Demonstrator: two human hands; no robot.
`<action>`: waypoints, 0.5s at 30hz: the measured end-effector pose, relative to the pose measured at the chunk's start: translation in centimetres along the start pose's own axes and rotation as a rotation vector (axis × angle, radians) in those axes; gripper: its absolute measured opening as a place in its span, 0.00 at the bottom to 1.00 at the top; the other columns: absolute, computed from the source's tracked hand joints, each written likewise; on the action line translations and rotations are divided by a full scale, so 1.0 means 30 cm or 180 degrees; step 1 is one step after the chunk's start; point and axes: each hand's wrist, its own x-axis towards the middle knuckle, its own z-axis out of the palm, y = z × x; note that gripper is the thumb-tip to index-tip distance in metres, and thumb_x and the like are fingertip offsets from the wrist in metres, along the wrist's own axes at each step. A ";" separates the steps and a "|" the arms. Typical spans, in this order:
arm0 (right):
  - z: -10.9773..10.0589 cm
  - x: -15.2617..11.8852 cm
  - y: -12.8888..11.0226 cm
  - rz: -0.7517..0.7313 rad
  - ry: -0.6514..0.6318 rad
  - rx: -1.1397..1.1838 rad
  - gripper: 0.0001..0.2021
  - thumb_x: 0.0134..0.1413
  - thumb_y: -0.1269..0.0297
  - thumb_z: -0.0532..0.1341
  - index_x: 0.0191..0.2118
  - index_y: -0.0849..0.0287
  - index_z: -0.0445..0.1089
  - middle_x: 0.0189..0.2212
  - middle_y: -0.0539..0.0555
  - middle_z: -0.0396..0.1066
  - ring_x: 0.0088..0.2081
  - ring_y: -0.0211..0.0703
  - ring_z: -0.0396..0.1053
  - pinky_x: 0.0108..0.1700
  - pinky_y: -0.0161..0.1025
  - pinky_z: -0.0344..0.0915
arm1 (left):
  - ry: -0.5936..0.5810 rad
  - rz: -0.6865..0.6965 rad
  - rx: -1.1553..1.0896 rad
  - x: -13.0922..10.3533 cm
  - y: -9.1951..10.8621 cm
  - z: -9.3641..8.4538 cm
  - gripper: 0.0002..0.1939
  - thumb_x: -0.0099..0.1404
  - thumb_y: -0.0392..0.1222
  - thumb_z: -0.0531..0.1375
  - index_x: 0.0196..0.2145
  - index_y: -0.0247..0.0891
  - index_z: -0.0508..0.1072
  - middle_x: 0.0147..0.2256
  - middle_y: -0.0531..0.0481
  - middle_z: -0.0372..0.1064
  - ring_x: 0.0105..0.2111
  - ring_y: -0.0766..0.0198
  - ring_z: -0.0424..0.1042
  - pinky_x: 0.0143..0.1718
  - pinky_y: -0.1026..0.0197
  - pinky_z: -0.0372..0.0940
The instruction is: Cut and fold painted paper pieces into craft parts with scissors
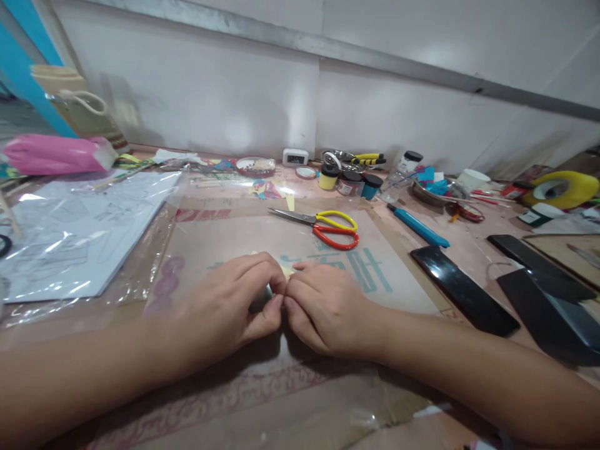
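My left hand (250, 294) and my right hand (330, 303) meet over a printed cardboard sheet (197, 244) covered in clear plastic. Both are closed in a pinch, fingertips touching. Whatever lies between the fingertips is hidden or too small to name. A bit of pale yellow material (286, 267) shows just behind the fingers; I cannot tell whether it is held or lies on the sheet. Beyond the hands lie scissors (323, 226) with one yellow and one red handle, their blades pointing left.
Drawn paper sheets (94, 231) under plastic lie at left, near a pink packet (60, 154). Small paint jars (349, 183) and a white digital clock (295, 156) line the back. At right are a blue cutter knife (419, 226), a black phone-like slab (462, 287) and yellow tape (574, 187).
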 end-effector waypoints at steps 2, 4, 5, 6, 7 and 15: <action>0.000 0.003 0.000 -0.0033 0.0006 0.0017 0.16 0.65 0.72 0.50 0.32 0.67 0.74 0.23 0.56 0.74 0.26 0.45 0.68 0.42 0.43 0.69 | -0.0069 -0.0032 -0.0064 0.000 -0.002 0.007 0.05 0.68 0.32 0.54 0.37 0.42 0.62 0.34 0.53 0.67 0.35 0.64 0.70 0.39 0.62 0.66; -0.001 0.004 -0.001 -0.0034 0.0005 0.0101 0.16 0.65 0.71 0.50 0.31 0.65 0.73 0.23 0.56 0.74 0.26 0.45 0.67 0.39 0.43 0.69 | -0.0156 -0.0066 -0.0179 0.000 -0.005 0.011 0.05 0.68 0.33 0.52 0.37 0.42 0.61 0.34 0.54 0.66 0.34 0.64 0.69 0.38 0.63 0.66; -0.001 0.005 -0.002 -0.0007 -0.0012 0.0161 0.17 0.65 0.70 0.50 0.30 0.64 0.73 0.23 0.57 0.74 0.26 0.46 0.67 0.38 0.42 0.68 | -0.0200 -0.0089 -0.0216 0.001 -0.006 0.012 0.04 0.69 0.33 0.52 0.37 0.42 0.61 0.34 0.54 0.66 0.34 0.65 0.69 0.37 0.63 0.65; -0.001 0.005 -0.003 0.0041 -0.0042 0.0229 0.17 0.66 0.70 0.50 0.30 0.63 0.72 0.24 0.57 0.74 0.27 0.46 0.68 0.36 0.42 0.67 | -0.0244 -0.0112 -0.0243 0.001 -0.006 0.012 0.04 0.69 0.33 0.52 0.38 0.42 0.61 0.34 0.54 0.66 0.33 0.65 0.69 0.37 0.63 0.65; -0.001 0.004 -0.004 0.0109 -0.0078 0.0296 0.17 0.66 0.69 0.49 0.31 0.62 0.72 0.24 0.57 0.74 0.27 0.46 0.68 0.35 0.41 0.66 | -0.0272 -0.0121 -0.0264 0.002 -0.006 0.011 0.04 0.69 0.34 0.52 0.38 0.42 0.61 0.34 0.54 0.66 0.33 0.65 0.68 0.36 0.63 0.65; -0.012 0.007 -0.007 0.0569 -0.0150 0.0801 0.13 0.64 0.71 0.49 0.29 0.57 0.64 0.23 0.52 0.69 0.24 0.41 0.63 0.30 0.38 0.60 | -0.0339 -0.0413 -0.0653 0.008 0.007 -0.007 0.03 0.68 0.34 0.52 0.35 0.41 0.62 0.32 0.56 0.66 0.30 0.66 0.68 0.34 0.63 0.64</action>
